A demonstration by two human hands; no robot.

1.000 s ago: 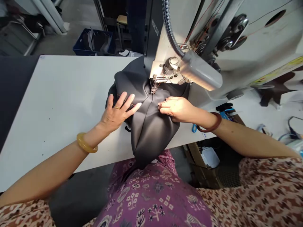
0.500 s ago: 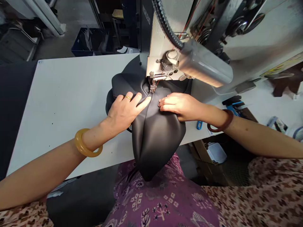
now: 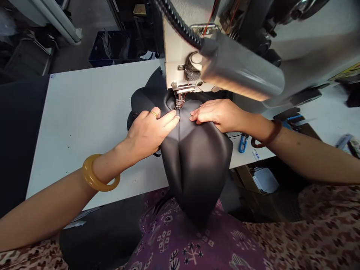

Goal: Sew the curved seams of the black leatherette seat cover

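A piece of black leather-like material (image 3: 197,161) lies under the presser foot (image 3: 179,100) of an industrial sewing machine (image 3: 253,45) and hangs over the table edge into my lap. My left hand (image 3: 150,129) presses flat on the material just left of the seam, fingers together and stretched toward the foot. My right hand (image 3: 218,114) rests on the material right of the seam, fingers extended flat, fingertips near the foot. Both hands frame the seam line.
The white table (image 3: 84,120) spreads to the left. Blue thread snips (image 3: 242,142) lie by my right wrist. A blue crate (image 3: 112,47) stands on the floor beyond the table. The machine's grey lamp housing (image 3: 242,71) overhangs my right hand.
My left hand's fingers closed together and slid right toward the seam and presser foot. My right hand edged closer to the foot. More of the material now hangs over the table edge.
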